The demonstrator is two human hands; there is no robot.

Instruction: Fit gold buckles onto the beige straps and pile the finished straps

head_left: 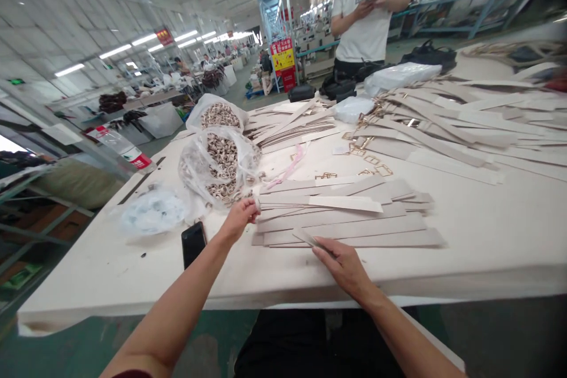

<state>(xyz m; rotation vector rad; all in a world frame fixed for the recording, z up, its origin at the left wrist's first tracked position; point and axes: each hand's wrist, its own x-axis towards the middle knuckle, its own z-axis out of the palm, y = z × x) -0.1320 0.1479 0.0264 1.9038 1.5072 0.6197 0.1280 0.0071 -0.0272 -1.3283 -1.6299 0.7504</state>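
Observation:
My left hand (244, 217) is closed in a pinch at the left ends of the laid-out straps. Something small and pale shows at its fingertips, too blurred to name. Over the near edge of the pile, my right hand (341, 261) is shut on a grey-beige strap (305, 237), whose tip points left. Flat beige straps (354, 238) lie side by side beneath and between my hands, with a paler strip (349, 204) on top. Just beyond my left hand, an open clear plastic bag (186, 168) holds many small beige loops (221, 159).
A second bag of loops (219, 113) stands behind. Gold rectangular buckles (376, 166) and a pink ribbon (290, 166) lie beyond the straps. More straps (443, 130) are heaped at right. A phone (194, 245) and bottle (128, 150) are at left. A person (370, 18) stands across the table.

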